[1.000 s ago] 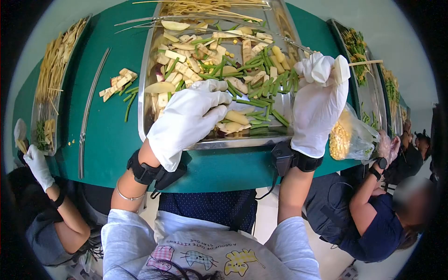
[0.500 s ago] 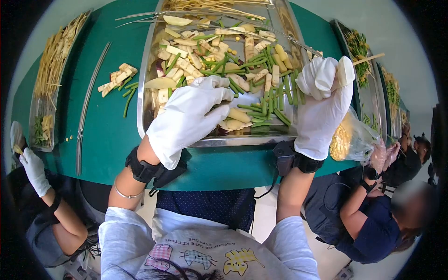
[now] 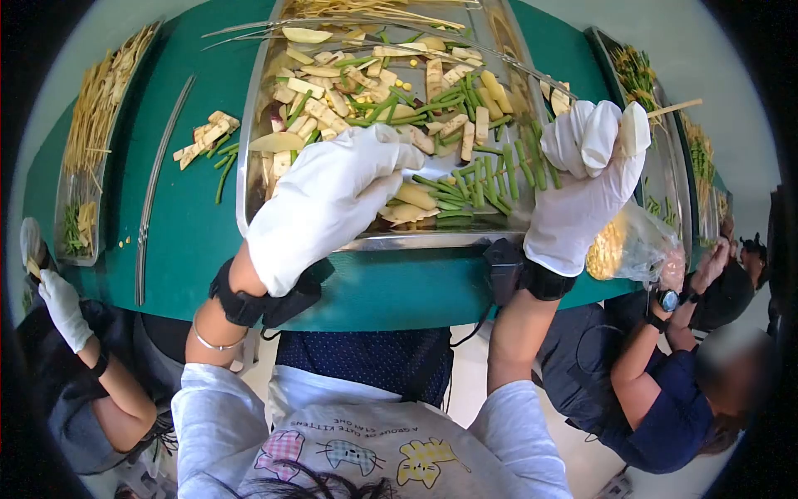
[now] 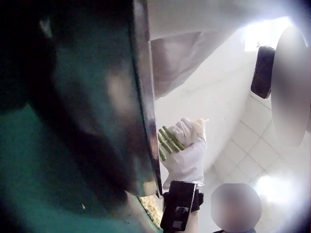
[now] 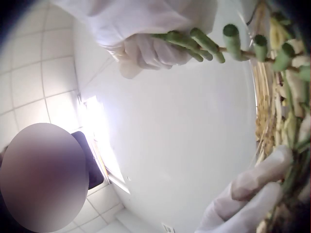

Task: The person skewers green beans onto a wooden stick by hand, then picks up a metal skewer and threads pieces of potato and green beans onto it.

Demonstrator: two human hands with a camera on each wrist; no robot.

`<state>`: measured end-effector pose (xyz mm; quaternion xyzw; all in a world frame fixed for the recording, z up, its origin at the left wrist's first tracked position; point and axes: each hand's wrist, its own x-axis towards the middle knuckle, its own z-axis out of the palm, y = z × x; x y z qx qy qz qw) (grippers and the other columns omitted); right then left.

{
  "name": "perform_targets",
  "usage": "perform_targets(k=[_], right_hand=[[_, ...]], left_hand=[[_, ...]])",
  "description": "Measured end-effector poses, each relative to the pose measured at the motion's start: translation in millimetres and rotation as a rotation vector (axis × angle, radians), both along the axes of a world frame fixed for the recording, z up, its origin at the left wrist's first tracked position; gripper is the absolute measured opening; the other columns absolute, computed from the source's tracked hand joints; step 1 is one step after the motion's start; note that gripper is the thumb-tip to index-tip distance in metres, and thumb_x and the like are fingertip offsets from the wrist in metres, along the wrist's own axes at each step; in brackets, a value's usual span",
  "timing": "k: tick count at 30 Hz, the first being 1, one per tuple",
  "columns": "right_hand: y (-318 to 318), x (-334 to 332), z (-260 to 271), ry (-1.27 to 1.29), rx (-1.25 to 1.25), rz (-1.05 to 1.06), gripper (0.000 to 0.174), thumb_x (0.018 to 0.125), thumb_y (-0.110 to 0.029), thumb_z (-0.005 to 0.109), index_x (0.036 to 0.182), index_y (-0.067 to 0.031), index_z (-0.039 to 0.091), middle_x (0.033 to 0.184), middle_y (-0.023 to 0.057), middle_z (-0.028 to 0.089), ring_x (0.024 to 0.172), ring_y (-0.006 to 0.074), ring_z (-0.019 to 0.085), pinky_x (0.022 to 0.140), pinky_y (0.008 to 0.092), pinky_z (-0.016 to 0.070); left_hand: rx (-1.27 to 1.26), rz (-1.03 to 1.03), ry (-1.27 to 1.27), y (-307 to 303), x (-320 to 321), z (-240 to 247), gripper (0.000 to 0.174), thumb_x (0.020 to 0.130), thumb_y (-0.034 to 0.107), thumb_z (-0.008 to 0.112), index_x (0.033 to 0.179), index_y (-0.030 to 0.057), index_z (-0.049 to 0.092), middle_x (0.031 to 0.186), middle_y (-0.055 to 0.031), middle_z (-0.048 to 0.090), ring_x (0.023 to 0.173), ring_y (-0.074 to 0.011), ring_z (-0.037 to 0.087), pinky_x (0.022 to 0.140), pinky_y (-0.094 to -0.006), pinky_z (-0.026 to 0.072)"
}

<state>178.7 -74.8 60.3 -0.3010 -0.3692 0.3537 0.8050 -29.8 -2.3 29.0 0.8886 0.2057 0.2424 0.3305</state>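
Note:
My gloved right hand [image 3: 590, 170] grips a thin wooden skewer [image 3: 675, 109] above the tray's right side. Green bean pieces [image 5: 232, 41] are threaded crosswise in a row along it, as the right wrist view shows. My gloved left hand [image 3: 337, 187] reaches over the near left of the metal tray [image 3: 416, 243], its thumb and forefinger [image 5: 262, 167] extended down at the vegetables. Under and around it lie loose green beans [image 3: 453, 218], potato slices [image 3: 416, 196], pale eggplant sticks [image 3: 435, 76] and corn kernels. The glove hides what lies beneath the palm.
Metal skewers [image 3: 165, 179] lie on the green table, with a small pile of vegetables [image 3: 206, 140] beside them. A clear bag of corn [image 3: 609, 247] sits right of the tray. More trays flank both sides, and people work at left and right.
My right hand has shifted slightly to the right with the skewer, and its row of beans shows more plainly. My left fingers have edged forward over the vegetables.

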Motion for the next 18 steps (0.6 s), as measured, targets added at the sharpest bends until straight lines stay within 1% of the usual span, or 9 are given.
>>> perform_targets(k=[2, 3, 6, 7, 8, 9, 12, 15, 18], right_hand=[[0.2, 0.6, -0.6, 0.007, 0.028, 0.009, 0.04, 0.093, -0.033, 0.042, 0.059, -0.013, 0.033, 0.055, -0.0043, 0.027, 0.046, 0.0083, 0.022, 0.045, 0.0261, 0.0164], [0.0, -0.9, 0.5, 0.016, -0.006, -0.033, 0.041, 0.093, -0.033, 0.042, 0.059, -0.013, 0.033, 0.055, -0.0042, 0.026, 0.047, 0.0084, 0.022, 0.046, 0.0261, 0.0166], [-0.4, -4.7, 2.1, -0.002, -0.084, -0.147, 0.04, 0.092, -0.033, 0.044, 0.06, -0.0128, 0.033, 0.055, -0.0036, 0.025, 0.047, 0.0094, 0.023, 0.046, 0.0261, 0.0175], [-1.0, -2.0, 0.4, -0.002, -0.058, -0.131, 0.04, 0.092, -0.033, 0.044, 0.06, -0.013, 0.033, 0.055, -0.0036, 0.026, 0.047, 0.0095, 0.023, 0.046, 0.0261, 0.0175], [-1.2, 1.6, -1.1, -0.003, -0.031, -0.113, 0.04, 0.092, -0.033, 0.044, 0.06, -0.0131, 0.033, 0.055, -0.0035, 0.026, 0.047, 0.0096, 0.023, 0.046, 0.0261, 0.0176], [-0.7, 4.3, -0.9, -0.005, -0.003, -0.094, 0.04, 0.092, -0.034, 0.045, 0.06, -0.0133, 0.034, 0.055, -0.0035, 0.026, 0.047, 0.0097, 0.024, 0.046, 0.026, 0.0177], [-2.1, 9.2, 2.4, 0.075, -0.045, -0.183, 0.039, 0.092, -0.035, 0.045, 0.061, -0.0134, 0.035, 0.056, -0.0033, 0.03, 0.047, 0.0096, 0.025, 0.046, 0.0261, 0.019], [-3.1, 26.4, -5.5, -0.016, 0.09, 0.006, 0.037, 0.092, -0.036, 0.045, 0.063, -0.0133, 0.038, 0.058, -0.003, 0.034, 0.048, 0.0097, 0.028, 0.046, 0.0258, 0.0216], [-5.2, 19.3, -4.9, 0.08, -0.021, -0.19, 0.036, 0.092, -0.037, 0.044, 0.066, -0.0127, 0.041, 0.059, -0.0028, 0.037, 0.048, 0.0099, 0.031, 0.046, 0.0255, 0.0237]], left_hand=[[0.026, -0.068, 0.096, -2.5, -1.4, 9.8, 0.022, 0.078, -0.001, 0.055, 0.099, 0.0032, 0.06, 0.096, -0.0114, 0.06, 0.091, -0.0287, 0.058, 0.08, -0.0327, 0.045], [0.04, -0.101, 0.145, -3.4, -1.4, 11.9, 0.022, 0.078, 0.0, 0.055, 0.099, 0.0038, 0.06, 0.095, -0.0114, 0.06, 0.091, -0.029, 0.057, 0.08, -0.0329, 0.0451], [0.122, -0.114, 0.154, -4.6, 12.7, 8.6, 0.025, 0.077, 0.003, 0.054, 0.101, 0.0065, 0.059, 0.092, -0.0134, 0.06, 0.088, -0.0312, 0.058, 0.077, -0.0369, 0.0459], [0.147, -0.112, 0.163, -5.0, 20.7, 7.1, 0.025, 0.077, 0.003, 0.054, 0.101, 0.0068, 0.059, 0.091, -0.0137, 0.06, 0.087, -0.0318, 0.058, 0.076, -0.0377, 0.0459], [0.126, -0.115, 0.077, -5.2, 29.9, -0.8, 0.027, 0.075, 0.003, 0.054, 0.101, 0.0065, 0.059, 0.088, -0.0144, 0.061, 0.086, -0.0331, 0.058, 0.075, -0.0404, 0.0458], [0.127, -0.153, 0.081, -2.2, 38.4, -7.1, 0.027, 0.074, 0.002, 0.054, 0.1, 0.0062, 0.059, 0.087, -0.0146, 0.061, 0.085, -0.0333, 0.058, 0.075, -0.0406, 0.0459], [0.18, -0.243, 0.146, 7.7, 59.6, -17.8, 0.026, 0.071, 0.003, 0.055, 0.097, 0.0045, 0.06, 0.086, -0.0155, 0.06, 0.084, -0.0335, 0.058, 0.074, -0.0411, 0.0461], [0.186, -0.242, 0.331, 4.9, 72.4, -16.4, 0.021, 0.071, 0.007, 0.057, 0.092, 0.0038, 0.06, 0.084, -0.0151, 0.06, 0.083, -0.0337, 0.058, 0.074, -0.0406, 0.0458], [0.249, -0.184, 0.31, 3.9, 74.0, -16.6, 0.018, 0.071, 0.011, 0.06, 0.088, 0.004, 0.059, 0.081, -0.0143, 0.059, 0.081, -0.0341, 0.057, 0.073, -0.0407, 0.0455]])
